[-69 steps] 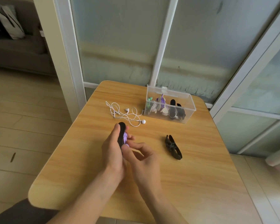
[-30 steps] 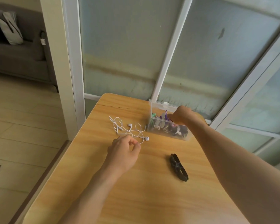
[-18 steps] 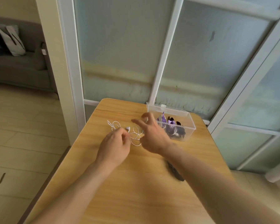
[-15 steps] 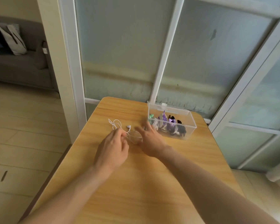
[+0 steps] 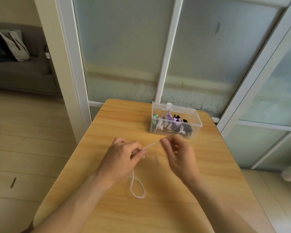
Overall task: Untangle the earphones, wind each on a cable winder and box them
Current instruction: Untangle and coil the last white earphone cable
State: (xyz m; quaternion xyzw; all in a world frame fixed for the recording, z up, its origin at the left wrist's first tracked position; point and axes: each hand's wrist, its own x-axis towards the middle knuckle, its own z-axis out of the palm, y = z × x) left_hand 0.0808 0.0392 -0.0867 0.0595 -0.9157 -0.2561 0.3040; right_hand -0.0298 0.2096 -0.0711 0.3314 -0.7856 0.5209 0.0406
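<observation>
left hand [image 5: 119, 158] and right hand [image 5: 178, 153] fingers both curled, pinching white earphone cable [image 5: 150, 145]

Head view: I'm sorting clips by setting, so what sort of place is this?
Probably a home: a sofa in the next room, wood-look floor, and frosted sliding doors behind the table.

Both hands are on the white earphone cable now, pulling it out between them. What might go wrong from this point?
The white cable is stretched between the left hand and the right hand, so a hard pull may tighten a knot. A loop hangs below the left hand toward the table and might snag or re-tangle. The right hand is close to the clear box; a wide sweep could knock it.
</observation>
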